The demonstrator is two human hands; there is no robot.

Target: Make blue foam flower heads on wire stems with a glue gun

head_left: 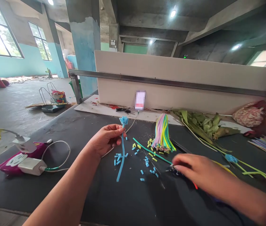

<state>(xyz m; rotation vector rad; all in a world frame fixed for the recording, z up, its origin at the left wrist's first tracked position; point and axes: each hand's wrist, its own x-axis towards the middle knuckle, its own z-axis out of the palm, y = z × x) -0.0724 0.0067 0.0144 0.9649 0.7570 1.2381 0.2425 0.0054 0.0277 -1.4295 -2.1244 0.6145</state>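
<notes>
My left hand (108, 138) pinches a blue pipe-cleaner-like stem (123, 153) just below its looped, tufted head (124, 120); the stem hangs down, slightly curved. Over the right part of the table, my right hand (189, 166) reaches low, smeared by motion, fingers bent downward. Beneath its fingertips lies a small heap of dark, shiny bits (174, 170), partly covered. A green stem (152, 151) runs up to that heap, and a red tip (195, 185) shows under the hand. Short blue pieces (146, 161) and yellow pieces (139, 146) are scattered between my hands.
A bundle of pink, yellow and green stems (163, 133) lies behind. A lit phone (140, 100) leans against the white board (182, 78). Green leaves (202, 124) and another blue-tufted stem (231, 158) are at right. Chargers (32, 166) with cables sit on the left.
</notes>
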